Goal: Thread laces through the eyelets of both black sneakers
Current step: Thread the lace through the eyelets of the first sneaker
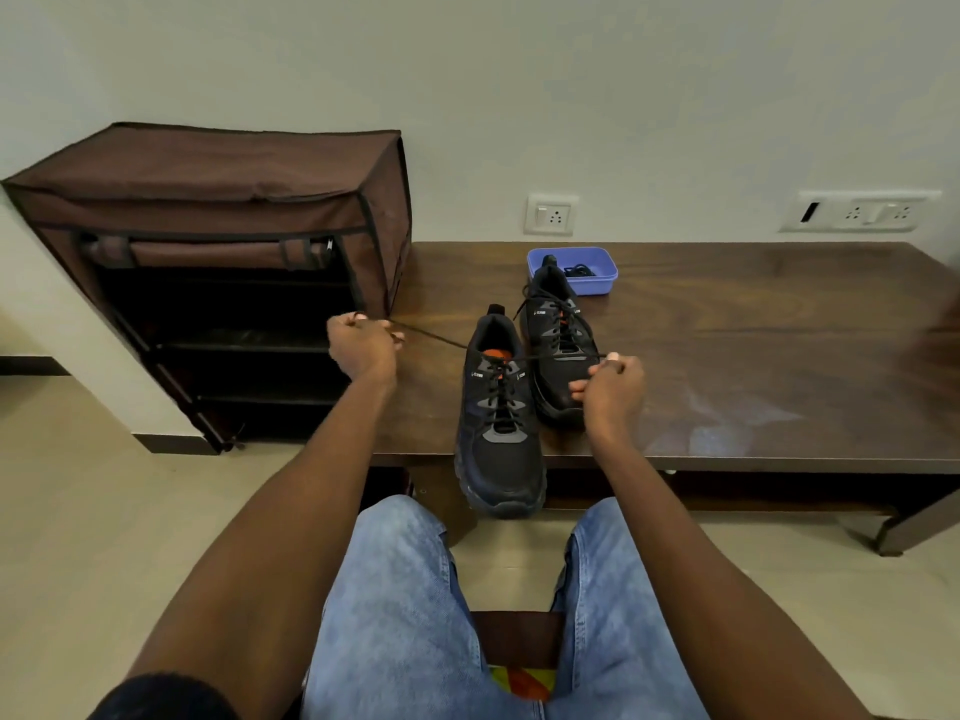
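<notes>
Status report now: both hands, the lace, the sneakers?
Left hand and right hand each grip a lace end, pulled taut. Near sneaker laced; far sneaker laced too. Nothing in the way.

The far black mesh sneaker (558,350) is partly hidden: its toe sits behind the right hand (613,389), and its heel covers part of the shallow blue plastic tray (597,283). Dark cord-like contents in that tray are too small to identify. The thin black lace (431,337) disappears inside the curled fingers of the left hand (361,348), so its tip cannot be seen. Shelves inside the brown fabric shoe rack (218,200) are lost in shadow. The dark wooden low table (753,356) is cut off at the right edge, where a blurred brownish shape (940,356) cannot be made out.
</notes>
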### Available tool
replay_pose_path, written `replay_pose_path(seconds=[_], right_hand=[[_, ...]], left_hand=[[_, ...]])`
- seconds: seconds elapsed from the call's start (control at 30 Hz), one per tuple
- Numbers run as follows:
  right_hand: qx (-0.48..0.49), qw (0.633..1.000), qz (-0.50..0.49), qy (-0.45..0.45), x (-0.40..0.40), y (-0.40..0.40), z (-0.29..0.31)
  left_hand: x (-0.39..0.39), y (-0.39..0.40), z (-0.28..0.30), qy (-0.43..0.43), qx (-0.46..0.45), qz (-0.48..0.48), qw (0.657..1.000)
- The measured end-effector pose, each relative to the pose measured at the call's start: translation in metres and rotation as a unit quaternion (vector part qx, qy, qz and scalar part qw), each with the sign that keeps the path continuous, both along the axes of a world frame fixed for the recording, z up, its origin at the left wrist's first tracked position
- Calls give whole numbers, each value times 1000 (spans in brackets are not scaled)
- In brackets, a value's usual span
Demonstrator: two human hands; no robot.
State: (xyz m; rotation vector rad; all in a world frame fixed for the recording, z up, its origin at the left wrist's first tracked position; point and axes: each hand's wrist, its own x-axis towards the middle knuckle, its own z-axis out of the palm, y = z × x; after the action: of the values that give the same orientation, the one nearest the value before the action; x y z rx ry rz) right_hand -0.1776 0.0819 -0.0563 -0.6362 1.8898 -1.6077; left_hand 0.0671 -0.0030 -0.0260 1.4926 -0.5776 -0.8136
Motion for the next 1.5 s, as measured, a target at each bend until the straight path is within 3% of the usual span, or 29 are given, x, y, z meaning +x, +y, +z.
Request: replay_pose_path(seconds=[0.03,0.1,0.17,0.23,0.27,0.37,0.43,0.5,0.6,0.73,0.9,1.07,1.17,1.27,1.4,1.5], right_hand=[[7,1000,-21,-7,-5,1,0],[64,997,-30,34,-10,4,2],[141,971,-7,195,-8,8,3],[112,938,64,323,0,7,3],[76,928,121,343,8,6,6],[51,873,277,398,27,-10,7],[79,832,316,449,36,-18,7],[86,836,315,440,38,-22,4],[70,866,298,395,39,-19,1],[43,869,305,387,43,-10,-8],[40,874,274,399,41,-8,-7],[50,942,249,221,29,-15,-5],[31,971,220,88,28,-14,2],[33,978,200,57,29,-11,2],[43,976,193,91,26,-11,-1],[49,981,166,91,21,-12,-1]], left_hand=[[8,-1,-1,3,19,23,1000],[19,1,-5,-88,90,18,992],[20,6,-16,-246,130,-8,961],[8,13,-24,-352,60,-92,930],[-2,13,-28,-376,9,-168,911],[-37,19,-27,-455,-60,-383,802],[-54,20,-27,-493,-65,-422,758],[-61,19,-29,-503,-56,-400,764],[-58,22,-33,-479,-50,-355,801],[-58,25,-40,-450,-26,-395,801],[-59,29,-40,-421,-30,-368,829],[-61,22,-35,-479,-20,-409,777],[-63,22,-30,-508,-23,-399,763],[-60,26,-29,-506,-38,-351,787],[-46,28,-31,-449,-37,-247,858],[-33,31,-30,-477,16,-190,858]])
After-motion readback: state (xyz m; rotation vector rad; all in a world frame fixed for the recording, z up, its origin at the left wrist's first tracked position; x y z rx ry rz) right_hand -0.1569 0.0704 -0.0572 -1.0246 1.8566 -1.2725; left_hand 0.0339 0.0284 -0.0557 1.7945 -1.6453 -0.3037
